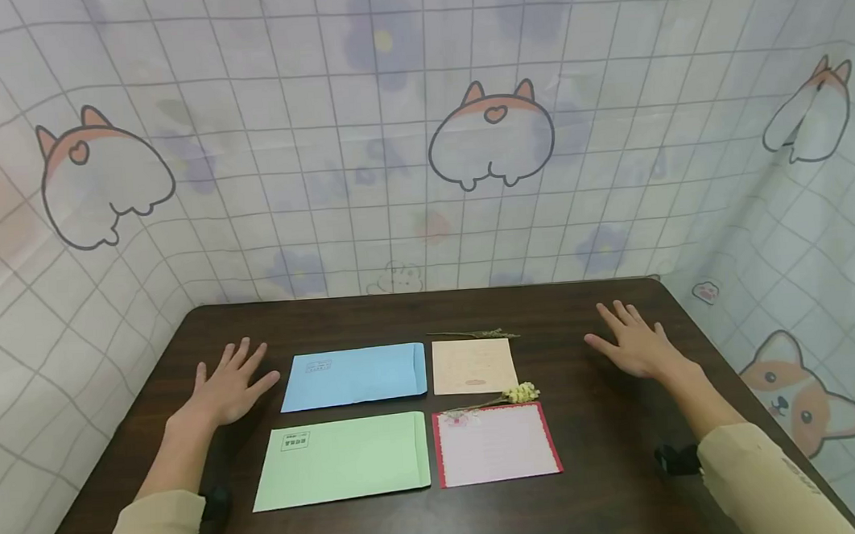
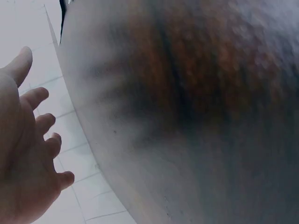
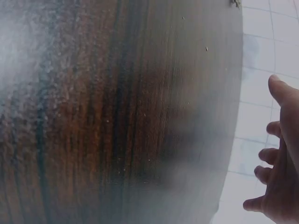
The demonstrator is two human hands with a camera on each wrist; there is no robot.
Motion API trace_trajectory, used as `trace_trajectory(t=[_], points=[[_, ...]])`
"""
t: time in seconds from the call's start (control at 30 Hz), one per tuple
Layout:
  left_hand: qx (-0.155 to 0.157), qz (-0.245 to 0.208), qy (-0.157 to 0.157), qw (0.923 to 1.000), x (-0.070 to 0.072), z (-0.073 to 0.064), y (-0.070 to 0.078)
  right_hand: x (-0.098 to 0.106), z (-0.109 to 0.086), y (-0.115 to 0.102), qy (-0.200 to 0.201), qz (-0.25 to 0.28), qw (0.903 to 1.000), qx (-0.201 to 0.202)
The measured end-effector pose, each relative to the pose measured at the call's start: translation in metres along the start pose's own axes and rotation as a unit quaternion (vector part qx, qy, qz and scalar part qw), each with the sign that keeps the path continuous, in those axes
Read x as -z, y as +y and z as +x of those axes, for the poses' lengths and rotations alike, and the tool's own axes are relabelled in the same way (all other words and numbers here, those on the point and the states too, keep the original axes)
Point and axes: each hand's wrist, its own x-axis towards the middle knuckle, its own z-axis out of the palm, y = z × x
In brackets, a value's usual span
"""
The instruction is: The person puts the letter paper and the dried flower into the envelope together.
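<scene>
My left hand is at the left of the dark table, fingers spread and holding nothing. Nearest to it are a blue envelope and, below that, a green envelope. On the right side my right hand is likewise spread, with nothing in it. Between the hands, right of the envelopes, lie a beige card and a red-bordered pink card. A thin green dried sprig lies along the beige card's top edge. A yellow flower sprig lies between the two cards.
The dark brown table has a back edge close to a hanging white checked cloth with cartoon dogs. That cloth also encloses both sides. Dark wrist straps show below the sleeves.
</scene>
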Motion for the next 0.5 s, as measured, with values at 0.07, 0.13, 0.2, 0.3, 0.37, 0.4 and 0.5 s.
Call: trace_trajectory(t=[0.07, 0.13, 0.2, 0.3, 0.37, 0.4, 0.5], points=[[0.001, 0.001, -0.003, 1.0000, 0.000, 0.000, 0.001, -0.001, 0.000, -0.001, 0.002, -0.003, 1.0000, 0.000], [0.002, 0.001, -0.005, 1.0000, 0.000, -0.001, 0.001, -0.002, -0.001, -0.002, 0.006, -0.006, 1.0000, 0.001], [0.002, 0.003, -0.006, 1.0000, -0.001, -0.001, 0.002, -0.003, -0.001, -0.003, 0.011, -0.007, 0.9999, 0.002], [0.004, 0.008, -0.002, 1.0000, -0.002, -0.002, 0.005, -0.003, -0.002, -0.004, 0.020, -0.017, 0.9996, 0.005], [0.006, 0.011, 0.000, 0.9999, -0.002, -0.003, 0.007, -0.004, -0.002, -0.004, 0.031, -0.024, 0.9992, 0.009], [0.007, 0.012, 0.001, 0.9999, -0.002, -0.003, 0.008, -0.004, -0.003, -0.004, 0.037, -0.030, 0.9988, 0.012], [0.007, 0.017, 0.002, 0.9998, 0.000, -0.004, 0.011, -0.005, -0.004, -0.004, 0.061, -0.037, 0.9972, 0.021]])
